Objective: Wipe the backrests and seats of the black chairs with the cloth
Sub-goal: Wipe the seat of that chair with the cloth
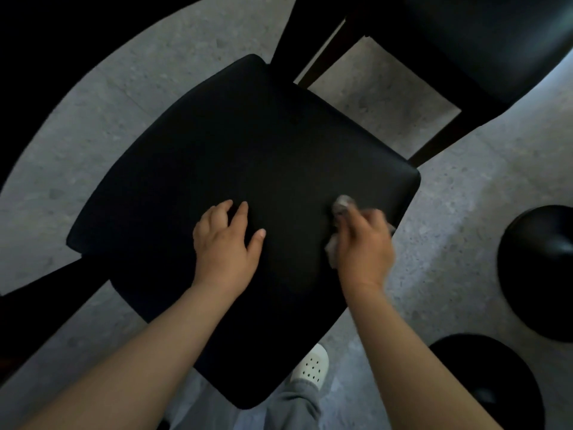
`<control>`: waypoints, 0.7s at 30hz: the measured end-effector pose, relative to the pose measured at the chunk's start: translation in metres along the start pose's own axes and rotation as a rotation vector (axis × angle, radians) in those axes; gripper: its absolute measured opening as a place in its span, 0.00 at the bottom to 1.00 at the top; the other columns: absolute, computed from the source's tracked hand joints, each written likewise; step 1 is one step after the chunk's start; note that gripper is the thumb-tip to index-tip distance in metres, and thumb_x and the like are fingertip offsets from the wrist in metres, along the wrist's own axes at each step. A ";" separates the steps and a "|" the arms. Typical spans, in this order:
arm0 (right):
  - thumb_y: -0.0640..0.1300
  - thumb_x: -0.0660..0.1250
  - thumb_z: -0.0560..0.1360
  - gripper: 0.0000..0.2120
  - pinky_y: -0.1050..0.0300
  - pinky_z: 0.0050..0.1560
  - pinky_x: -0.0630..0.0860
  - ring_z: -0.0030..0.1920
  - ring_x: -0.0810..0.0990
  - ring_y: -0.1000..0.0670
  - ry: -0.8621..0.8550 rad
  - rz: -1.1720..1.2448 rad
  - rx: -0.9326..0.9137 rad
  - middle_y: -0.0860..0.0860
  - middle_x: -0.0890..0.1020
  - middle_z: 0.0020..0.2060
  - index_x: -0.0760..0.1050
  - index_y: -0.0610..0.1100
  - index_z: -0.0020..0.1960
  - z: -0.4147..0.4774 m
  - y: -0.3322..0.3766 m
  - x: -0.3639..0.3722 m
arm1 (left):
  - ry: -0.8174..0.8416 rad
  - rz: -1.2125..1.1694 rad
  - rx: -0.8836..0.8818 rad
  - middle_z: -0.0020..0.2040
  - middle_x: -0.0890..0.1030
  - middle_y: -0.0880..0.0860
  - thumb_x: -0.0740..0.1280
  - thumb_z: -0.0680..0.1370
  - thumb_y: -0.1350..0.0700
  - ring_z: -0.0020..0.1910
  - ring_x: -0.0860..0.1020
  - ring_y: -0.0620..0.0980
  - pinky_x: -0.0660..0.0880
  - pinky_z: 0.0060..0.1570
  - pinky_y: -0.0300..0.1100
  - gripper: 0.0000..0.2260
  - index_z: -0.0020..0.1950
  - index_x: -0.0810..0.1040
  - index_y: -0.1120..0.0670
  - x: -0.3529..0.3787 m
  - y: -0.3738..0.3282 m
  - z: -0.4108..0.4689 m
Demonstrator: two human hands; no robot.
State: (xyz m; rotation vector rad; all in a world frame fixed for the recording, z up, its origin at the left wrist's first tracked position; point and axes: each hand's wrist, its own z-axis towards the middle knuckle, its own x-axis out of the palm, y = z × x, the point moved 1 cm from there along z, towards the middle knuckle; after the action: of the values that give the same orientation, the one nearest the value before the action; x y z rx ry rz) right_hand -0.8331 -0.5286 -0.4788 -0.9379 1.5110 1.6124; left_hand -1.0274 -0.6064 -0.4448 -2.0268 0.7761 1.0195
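Cloth (342,205) mostly hidden, seemingly gripped by blurred right hand (366,243), left hand (226,240) spread on seat (217,150)

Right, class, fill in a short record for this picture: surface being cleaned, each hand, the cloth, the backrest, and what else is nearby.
surface: black chair seat, seen from above
left: the left hand rests on the seat, fingers spread, holding nothing
right: the right hand grips the cloth near the seat's right edge; motion-blurred
cloth: light, bunched, on the seat
backrest: upper right, no hand on it
nearby: round black stools, speckled grey floor, white shoe
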 end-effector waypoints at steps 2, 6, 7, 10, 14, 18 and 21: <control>0.47 0.67 0.78 0.09 0.58 0.40 0.65 0.41 0.77 0.44 -0.117 0.026 0.271 0.46 0.77 0.45 0.83 0.47 0.54 -0.001 -0.041 -0.020 | 0.030 0.001 0.039 0.78 0.55 0.52 0.57 0.81 0.42 0.77 0.51 0.55 0.53 0.76 0.57 0.27 0.78 0.59 0.50 0.003 -0.008 -0.002; 0.45 0.68 0.77 0.10 0.63 0.41 0.64 0.43 0.77 0.45 -0.192 0.081 0.337 0.46 0.76 0.45 0.82 0.42 0.56 0.002 -0.055 -0.041 | 0.077 0.054 0.078 0.79 0.50 0.52 0.56 0.81 0.42 0.78 0.46 0.56 0.46 0.76 0.58 0.28 0.79 0.55 0.48 0.014 -0.024 -0.003; 0.45 0.67 0.77 0.11 0.65 0.40 0.64 0.43 0.76 0.47 -0.163 0.121 0.288 0.48 0.75 0.46 0.81 0.44 0.58 0.002 -0.042 -0.037 | 0.087 0.075 0.070 0.79 0.49 0.52 0.56 0.81 0.41 0.78 0.44 0.56 0.45 0.76 0.58 0.28 0.79 0.53 0.48 0.016 -0.026 -0.003; 0.49 0.66 0.77 0.16 0.63 0.46 0.71 0.49 0.74 0.50 -0.064 0.120 0.100 0.51 0.74 0.51 0.77 0.49 0.65 -0.006 0.004 -0.015 | 0.098 0.139 0.076 0.80 0.46 0.52 0.54 0.81 0.41 0.78 0.43 0.57 0.44 0.76 0.58 0.30 0.80 0.49 0.47 0.021 -0.024 -0.004; 0.47 0.69 0.75 0.18 0.53 0.38 0.75 0.46 0.76 0.43 -0.043 -0.078 -0.117 0.43 0.76 0.50 0.77 0.46 0.65 -0.013 0.010 0.010 | 0.129 0.192 0.082 0.80 0.43 0.51 0.52 0.81 0.38 0.78 0.41 0.56 0.43 0.76 0.57 0.31 0.80 0.45 0.46 0.022 -0.020 -0.003; 0.48 0.64 0.78 0.17 0.55 0.40 0.67 0.47 0.75 0.42 -0.113 -0.024 0.190 0.42 0.75 0.50 0.77 0.48 0.65 -0.001 -0.037 0.000 | 0.144 0.223 0.094 0.80 0.41 0.51 0.51 0.80 0.36 0.78 0.39 0.57 0.42 0.76 0.58 0.33 0.80 0.43 0.46 0.023 -0.019 -0.003; 0.48 0.63 0.79 0.16 0.53 0.45 0.68 0.49 0.77 0.39 -0.277 0.085 0.605 0.40 0.75 0.52 0.79 0.46 0.64 0.006 -0.086 -0.018 | 0.134 0.245 0.094 0.80 0.41 0.52 0.51 0.79 0.35 0.78 0.39 0.57 0.42 0.76 0.58 0.34 0.80 0.43 0.47 0.026 -0.020 -0.004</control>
State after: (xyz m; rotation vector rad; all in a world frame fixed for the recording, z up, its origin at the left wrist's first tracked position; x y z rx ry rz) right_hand -0.7495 -0.5184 -0.5035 -0.3068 1.7044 1.1629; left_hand -0.9973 -0.6037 -0.4581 -1.9675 1.1445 0.9676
